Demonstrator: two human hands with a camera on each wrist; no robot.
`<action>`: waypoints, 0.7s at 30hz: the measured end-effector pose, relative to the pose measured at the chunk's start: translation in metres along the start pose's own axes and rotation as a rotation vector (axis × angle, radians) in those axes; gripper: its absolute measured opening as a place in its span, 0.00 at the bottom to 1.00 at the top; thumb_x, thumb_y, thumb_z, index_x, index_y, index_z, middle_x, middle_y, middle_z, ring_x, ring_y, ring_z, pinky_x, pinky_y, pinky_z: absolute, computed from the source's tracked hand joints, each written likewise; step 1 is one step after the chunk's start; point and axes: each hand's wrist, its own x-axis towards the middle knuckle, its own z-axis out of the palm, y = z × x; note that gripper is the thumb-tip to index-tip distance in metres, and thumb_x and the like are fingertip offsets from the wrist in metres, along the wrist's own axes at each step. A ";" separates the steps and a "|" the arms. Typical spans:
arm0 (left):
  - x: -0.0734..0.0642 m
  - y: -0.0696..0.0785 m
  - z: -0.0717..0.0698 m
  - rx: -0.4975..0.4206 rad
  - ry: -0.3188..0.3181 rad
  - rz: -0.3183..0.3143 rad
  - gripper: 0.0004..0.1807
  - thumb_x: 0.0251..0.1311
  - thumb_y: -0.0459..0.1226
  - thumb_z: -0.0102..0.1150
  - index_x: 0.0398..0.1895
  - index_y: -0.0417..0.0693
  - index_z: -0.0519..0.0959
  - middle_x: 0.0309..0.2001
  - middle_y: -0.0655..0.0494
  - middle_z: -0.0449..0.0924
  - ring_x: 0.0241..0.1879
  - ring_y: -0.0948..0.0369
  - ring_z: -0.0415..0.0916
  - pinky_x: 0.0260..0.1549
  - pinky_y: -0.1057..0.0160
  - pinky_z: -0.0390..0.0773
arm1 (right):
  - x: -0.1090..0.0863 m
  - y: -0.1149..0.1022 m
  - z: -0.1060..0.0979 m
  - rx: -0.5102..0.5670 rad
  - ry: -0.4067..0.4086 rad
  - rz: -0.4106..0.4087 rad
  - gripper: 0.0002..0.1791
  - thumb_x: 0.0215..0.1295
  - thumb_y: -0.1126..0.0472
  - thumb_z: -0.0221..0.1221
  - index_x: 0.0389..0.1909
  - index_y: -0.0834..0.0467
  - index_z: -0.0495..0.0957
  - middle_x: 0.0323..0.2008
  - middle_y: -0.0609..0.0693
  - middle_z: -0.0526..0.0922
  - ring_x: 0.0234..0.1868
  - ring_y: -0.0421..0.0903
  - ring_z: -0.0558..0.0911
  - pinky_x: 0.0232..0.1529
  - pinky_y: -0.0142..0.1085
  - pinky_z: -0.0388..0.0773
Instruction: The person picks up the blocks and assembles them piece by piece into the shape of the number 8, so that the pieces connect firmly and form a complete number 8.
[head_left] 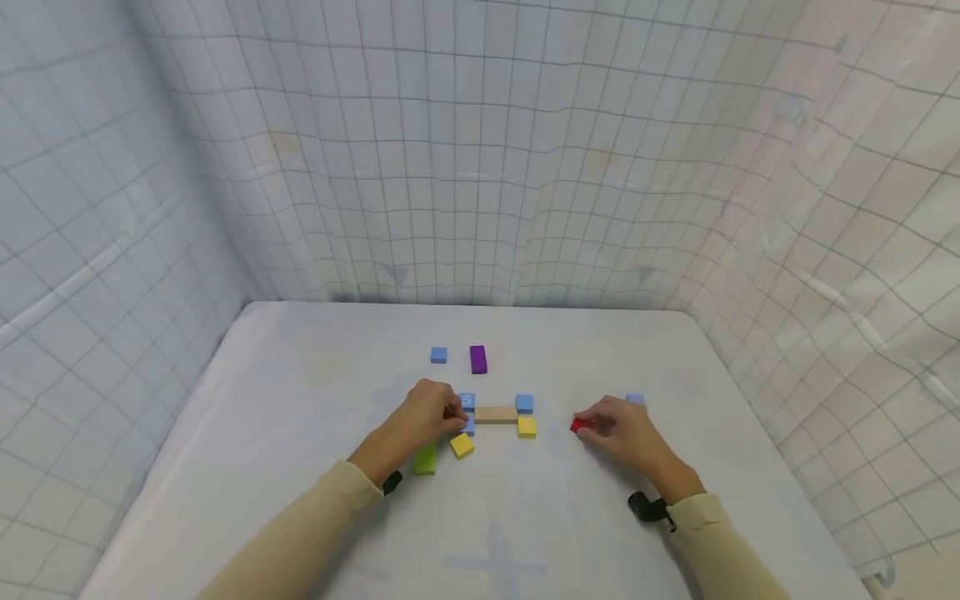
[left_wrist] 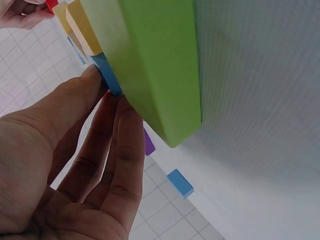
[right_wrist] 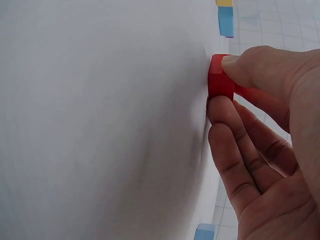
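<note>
My left hand [head_left: 429, 412] pinches a small blue block [left_wrist: 106, 74] between thumb and fingers at the left end of a tan wooden bar [head_left: 496, 415]. Just behind it lies a blue block marked with a pale 5 [head_left: 467, 401]. A long green block [head_left: 424, 460] is close under the left wrist, and a turned yellow block [head_left: 462, 446] lies beside it. To the right, my right hand [head_left: 618, 429] grips a red block [right_wrist: 220, 80] by thumb and fingertips, low over the white table. At the bar's right end sit a blue block [head_left: 524, 404] and a yellow block [head_left: 527, 427].
Farther back on the white table [head_left: 315, 367] lie a purple block [head_left: 478, 359] and a blue block [head_left: 438, 355]. Another blue block [head_left: 635, 399] is partly hidden behind my right hand. Grid-patterned cloth [head_left: 480, 167] hangs along the back and both sides.
</note>
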 end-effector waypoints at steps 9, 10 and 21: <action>-0.005 0.013 -0.012 -0.033 -0.006 0.006 0.05 0.68 0.34 0.85 0.35 0.46 0.96 0.36 0.56 0.94 0.36 0.62 0.81 0.42 0.63 0.88 | -0.003 -0.011 0.003 0.042 -0.054 0.004 0.14 0.69 0.68 0.81 0.52 0.53 0.93 0.46 0.43 0.94 0.42 0.33 0.85 0.47 0.31 0.89; -0.006 0.015 -0.013 -0.032 -0.002 0.013 0.05 0.68 0.34 0.85 0.35 0.46 0.96 0.36 0.56 0.93 0.36 0.62 0.80 0.41 0.64 0.87 | -0.003 -0.012 0.004 0.047 -0.058 -0.001 0.14 0.69 0.67 0.81 0.51 0.53 0.93 0.46 0.43 0.94 0.41 0.33 0.86 0.47 0.31 0.89; -0.005 0.014 -0.011 -0.031 -0.004 0.012 0.05 0.70 0.34 0.84 0.34 0.47 0.95 0.36 0.57 0.94 0.36 0.63 0.80 0.41 0.63 0.87 | -0.003 -0.022 0.013 0.083 -0.078 -0.079 0.13 0.69 0.68 0.81 0.50 0.54 0.92 0.45 0.45 0.95 0.41 0.32 0.87 0.48 0.32 0.90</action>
